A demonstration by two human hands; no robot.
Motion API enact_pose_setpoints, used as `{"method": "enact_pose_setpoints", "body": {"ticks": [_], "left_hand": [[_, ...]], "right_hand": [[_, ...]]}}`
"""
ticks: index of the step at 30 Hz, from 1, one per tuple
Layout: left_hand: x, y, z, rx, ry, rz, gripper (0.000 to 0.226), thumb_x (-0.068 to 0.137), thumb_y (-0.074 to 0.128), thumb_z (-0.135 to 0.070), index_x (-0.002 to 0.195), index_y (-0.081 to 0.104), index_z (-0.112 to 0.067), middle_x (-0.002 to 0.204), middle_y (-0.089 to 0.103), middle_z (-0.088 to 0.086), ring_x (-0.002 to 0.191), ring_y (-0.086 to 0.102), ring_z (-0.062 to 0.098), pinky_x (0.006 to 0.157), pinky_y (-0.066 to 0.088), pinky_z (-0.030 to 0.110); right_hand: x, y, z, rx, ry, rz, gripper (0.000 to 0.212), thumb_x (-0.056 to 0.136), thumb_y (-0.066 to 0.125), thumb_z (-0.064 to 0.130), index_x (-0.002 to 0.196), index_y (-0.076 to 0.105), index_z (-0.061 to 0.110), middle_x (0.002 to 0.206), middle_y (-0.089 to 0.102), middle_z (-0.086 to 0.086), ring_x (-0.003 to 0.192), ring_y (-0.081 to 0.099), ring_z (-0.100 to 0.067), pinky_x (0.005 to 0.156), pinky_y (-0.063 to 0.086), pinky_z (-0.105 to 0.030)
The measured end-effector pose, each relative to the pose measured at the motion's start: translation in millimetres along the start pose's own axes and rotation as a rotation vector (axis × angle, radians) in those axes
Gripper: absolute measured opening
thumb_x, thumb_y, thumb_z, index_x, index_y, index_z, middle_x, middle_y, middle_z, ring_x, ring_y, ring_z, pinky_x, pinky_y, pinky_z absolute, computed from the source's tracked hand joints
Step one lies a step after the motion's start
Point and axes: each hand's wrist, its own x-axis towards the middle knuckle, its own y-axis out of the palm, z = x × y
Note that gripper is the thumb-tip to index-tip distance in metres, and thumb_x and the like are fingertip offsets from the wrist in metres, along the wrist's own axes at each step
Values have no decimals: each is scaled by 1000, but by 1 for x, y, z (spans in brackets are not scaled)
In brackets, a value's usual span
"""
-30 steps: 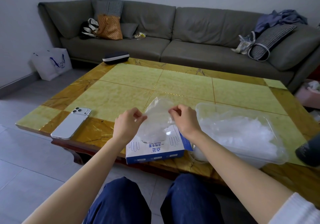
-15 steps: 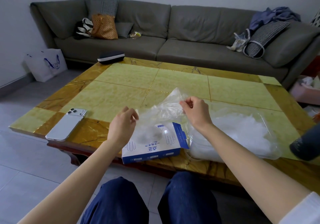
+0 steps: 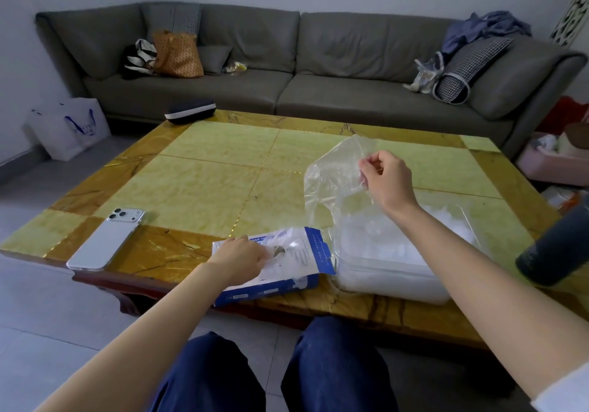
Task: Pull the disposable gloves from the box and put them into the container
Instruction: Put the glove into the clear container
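Observation:
A flat blue and white glove box (image 3: 287, 279) lies at the table's near edge. My left hand (image 3: 237, 260) rests on its top at the opening, where clear plastic shows; whether the fingers pinch a glove I cannot tell. My right hand (image 3: 387, 182) pinches a clear disposable glove (image 3: 331, 175) and holds it up above the left end of the clear plastic container (image 3: 392, 274). The container stands right of the box and holds a heap of clear gloves.
A white phone (image 3: 106, 239) lies at the table's left front. A dark cylinder (image 3: 556, 249) stands at the right edge, and a dark case (image 3: 190, 111) at the far left corner. Behind the yellow table (image 3: 223, 172) is a grey sofa (image 3: 318, 93) with bags and cushions.
My right hand has carried the glove up and to the right, over the container. My left hand let go of it and dropped onto the box opening.

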Motion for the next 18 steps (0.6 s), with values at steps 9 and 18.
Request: {"method": "enact_pose_setpoints", "body": {"ticks": [9,18], "left_hand": [[-3,-78,-63,-420,171,-440,61,86,60,-44,137,39,-21,139,43,-4,118,47,11,102,39,27],[6,-74,-103,-873,152,-504,15,91,58,-11,88,72,-7,92,72,-5,65,61,5,71,54,29]], "right_hand": [[-13,-20,10,26,-10,195,12,88,65,21,81,62,11,68,63,1,61,58,-8,61,46,-14],[-25,-25,19,287,101,404,29,92,50,39,93,55,11,92,61,-2,88,61,-18,78,50,-29]]}}
